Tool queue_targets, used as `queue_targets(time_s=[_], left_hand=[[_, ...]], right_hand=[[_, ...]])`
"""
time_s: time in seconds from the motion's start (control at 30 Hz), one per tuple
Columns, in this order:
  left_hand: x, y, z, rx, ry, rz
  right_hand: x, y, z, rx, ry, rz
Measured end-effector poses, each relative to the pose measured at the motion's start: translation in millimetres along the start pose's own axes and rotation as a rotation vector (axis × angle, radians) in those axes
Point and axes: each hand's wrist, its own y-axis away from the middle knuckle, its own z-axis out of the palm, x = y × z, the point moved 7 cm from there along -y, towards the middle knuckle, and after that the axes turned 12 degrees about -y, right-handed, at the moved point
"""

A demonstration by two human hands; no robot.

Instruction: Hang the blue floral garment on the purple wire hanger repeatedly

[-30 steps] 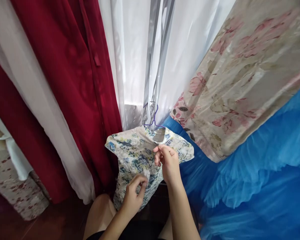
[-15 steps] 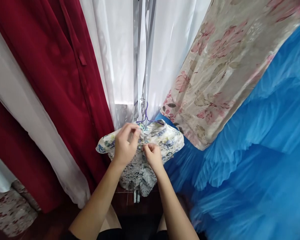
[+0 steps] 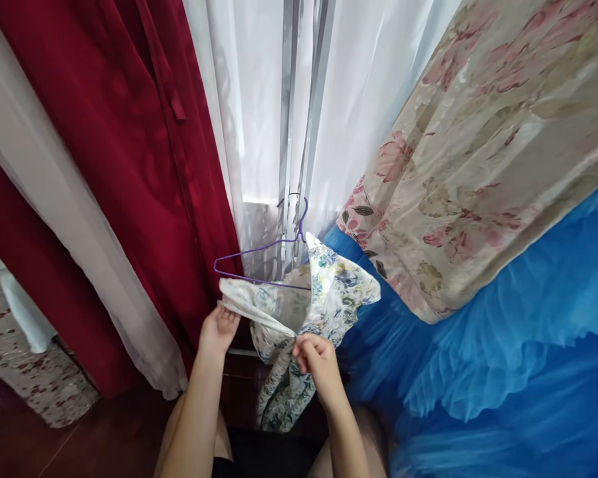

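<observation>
A small floral dress (image 3: pixel 336 285), white with blue, green and yellow print, hangs by its right shoulder on a purple hanger (image 3: pixel 252 251). The hanger's left arm is bare, and the left side of the garment droops off it. My left hand (image 3: pixel 222 328) is closed on the edge of that loose left shoulder, holding it low and outward. With pinched fingers, my right hand (image 3: pixel 313 355) grips the front edge at the bottom of the neck opening. The lower part of the dress hangs bunched beneath my right hand.
Metal poles (image 3: pixel 288 119) stand behind the hanger, before white drapes (image 3: pixel 252 99). A dark red curtain (image 3: pixel 179 199) hangs at left. A pink-flowered beige cloth (image 3: pixel 428 219) and blue tulle (image 3: pixel 478 352) are at right. Below is a dark red floor (image 3: pixel 64 445).
The left shoulder of the dress has come off the hanger. My left hand moved down and left with it; my right hand moved lower with the front edge.
</observation>
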Motion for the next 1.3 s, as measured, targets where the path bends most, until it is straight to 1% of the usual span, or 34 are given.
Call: queue_targets(time_s=[0.07, 0.1, 0.13, 0.17, 0.2, 0.27, 0.3, 0.33, 0.37, 0.4, 0.43, 0.47, 0.5, 0.53, 0.6, 0.63, 0.67, 0.73, 0.8, 0.83, 0.87, 0.9, 0.93, 0.97, 1.03, 1.1, 1.17, 1.2, 1.27, 1.3], left_hand=[[-33.3, 9.4, -11.7, 0.042, -0.014, -0.083], [-47.1, 14.1, -13.3, 0.044, -0.018, -0.127], [-57.4, 18.8, -11.0, 0.024, -0.021, -0.156], [-63.8, 23.8, -4.4, -0.022, -0.025, -0.162], [-66.2, 29.6, 6.4, -0.097, -0.036, -0.141], [-60.9, 47.1, 36.8, -0.303, -0.095, -0.022], [-56.2, 59.6, 53.7, -0.413, -0.15, 0.055], [-52.2, 74.0, 70.3, -0.52, -0.228, 0.128], [-49.6, 89.3, 85.7, -0.617, -0.324, 0.193], [-48.4, 104.5, 99.2, -0.701, -0.432, 0.251], [-48.3, 119.1, 111.1, -0.778, -0.546, 0.308], [-48.8, 132.5, 121.4, -0.85, -0.658, 0.366], [-49.4, 143.9, 129.7, -0.911, -0.756, 0.425], [-49.6, 153.0, 136.1, -0.957, -0.835, 0.48], [-49.0, 163.7, 143.0, -1.007, -0.938, 0.565], [-49.5, 166.0, 143.4, -1.028, -0.968, 0.578], [-51.9, 167.0, 141.7, -1.06, -0.992, 0.562], [-63.9, 167.4, 131.3, -1.172, -1.051, 0.452], [-79.8, 168.3, 112.9, -1.321, -1.123, 0.338], [-86.2, 167.3, 102.0, -1.378, -1.181, 0.324], [-90.3, 163.7, 90.8, -1.407, -1.257, 0.346], [-91.5, 157.1, 80.1, -1.402, -1.346, 0.394], [-89.5, 147.5, 70.0, -1.369, -1.439, 0.454], [-84.2, 135.6, 60.6, -1.317, -1.522, 0.509], [-64.9, 109.2, 44.7, -1.214, -1.618, 0.586], [-37.5, 81.7, 32.3, -1.12, -1.641, 0.605], [-4.2, 55.1, 23.8, -0.99, -1.595, 0.578], [13.9, 43.5, 21.5, -0.918, -1.552, 0.566], [50.6, 27.3, 22.1, -0.796, -1.453, 0.584], [69.0, 22.8, 25.2, -0.746, -1.415, 0.626]], right_hand=[[9.5, 1.8, -26.4, 0.156, -0.115, 0.006], [14.0, 3.8, -41.5, 0.249, -0.185, -0.005], [18.2, 6.7, -57.0, 0.348, -0.257, -0.026], [22.1, 10.4, -71.6, 0.443, -0.319, -0.053], [25.2, 14.5, -84.5, 0.53, -0.358, -0.082], [26.8, 22.8, -102.2, 0.658, -0.336, -0.136], [23.7, 26.1, -105.6, 0.684, -0.273, -0.17], [17.2, 29.0, -104.8, 0.682, -0.184, -0.223], [8.4, 30.8, -99.3, 0.644, -0.08, -0.285], [-0.8, 31.7, -89.4, 0.57, 0.026, -0.342], [-8.2, 31.5, -76.3, 0.464, 0.118, -0.375], [-12.5, 30.7, -62.3, 0.345, 0.183, -0.374], [-13.4, 29.7, -50.0, 0.237, 0.219, -0.332], [-11.4, 28.9, -40.8, 0.151, 0.23, -0.255], [-6.4, 29.6, -32.4, 0.061, 0.209, -0.088], [-5.7, 31.2, -31.3, 0.034, 0.199, -0.024], [-6.7, 33.4, -30.9, 0.003, 0.188, 0.022], [-12.5, 40.2, -31.6, -0.066, 0.129, 0.079], [-20.2, 49.5, -36.7, -0.095, 0.024, 0.127], [-24.2, 54.5, -41.3, -0.089, -0.029, 0.151], [-28.4, 59.1, -46.7, -0.074, -0.067, 0.171], [-33.1, 63.1, -52.5, -0.06, -0.088, 0.186], [-38.5, 65.8, -58.3, -0.049, -0.094, 0.196], [-44.6, 66.8, -63.8, -0.041, -0.09, 0.203], [-58.6, 62.7, -73.3, -0.034, -0.064, 0.212], [-75.0, 48.9, -77.7, -0.055, -0.014, 0.195], [-90.4, 26.0, -74.7, -0.12, 0.088, 0.156], [-97.7, 11.5, -71.2, -0.153, 0.166, 0.113], [-111.8, -21.7, -62.9, -0.181, 0.368, -0.041], [-118.6, -38.9, -58.7, -0.171, 0.473, -0.147]])
